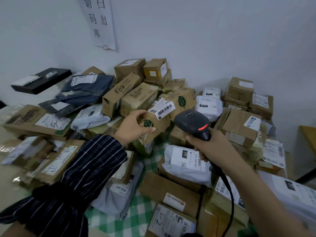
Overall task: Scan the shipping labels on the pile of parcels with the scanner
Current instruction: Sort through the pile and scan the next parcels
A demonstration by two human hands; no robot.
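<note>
A pile of parcels (136, 100), brown cartons and grey and white mailer bags, covers the table against the wall. My left hand (132, 128) grips a small brown box (157, 123) with green leaf stickers, tilted so its white barcode label (162, 109) faces up. My right hand (210, 147) holds the black handheld scanner (192, 121) by its handle. The scanner's head sits just right of the box, a red light glows on its back, and its black cable (230, 199) runs down past my forearm.
A white mailer bag marked 231 (186, 161) lies under my right hand. A green checked cloth (136, 216) shows between parcels. A black flat box (42, 81) rests at the back left, a paper notice (99, 21) hangs on the wall, and a wooden piece (309, 134) stands at the right edge.
</note>
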